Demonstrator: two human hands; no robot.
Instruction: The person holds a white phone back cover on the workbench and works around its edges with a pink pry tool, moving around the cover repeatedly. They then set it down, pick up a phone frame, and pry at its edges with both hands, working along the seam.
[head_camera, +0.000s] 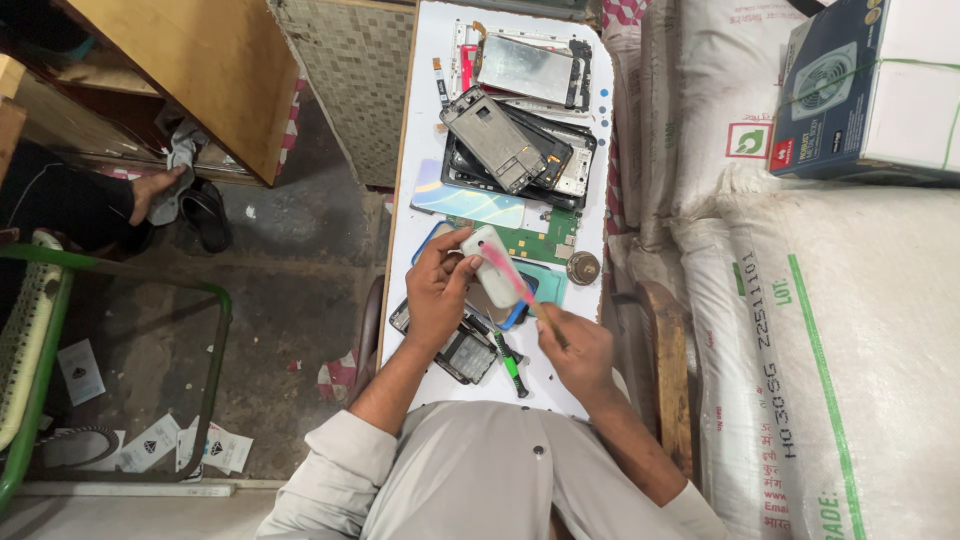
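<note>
White narrow board running away from the body, crowded with phone parts. Left hand curled round a small white phone casing, thumb and fingers clamped on its near end, casing raised just above the board and tilted toward the right. Right hand closed on the handle of a pink brush, bristle end laid against the casing face; brush blurred. Under both hands: blue phone back cover, dark keypad phone body, green-handled screwdriver lying near the board's near edge. Just beyond the casing: green circuit board and pale iridescent back panel. Farther up: heap of dark metal phone frames, silver plate at the far end. Round metal disc near the right edge. Right of the board: white woven sacks, boxed fan on top. Left of the board: concrete floor with paper scraps, green metal frame.
</note>
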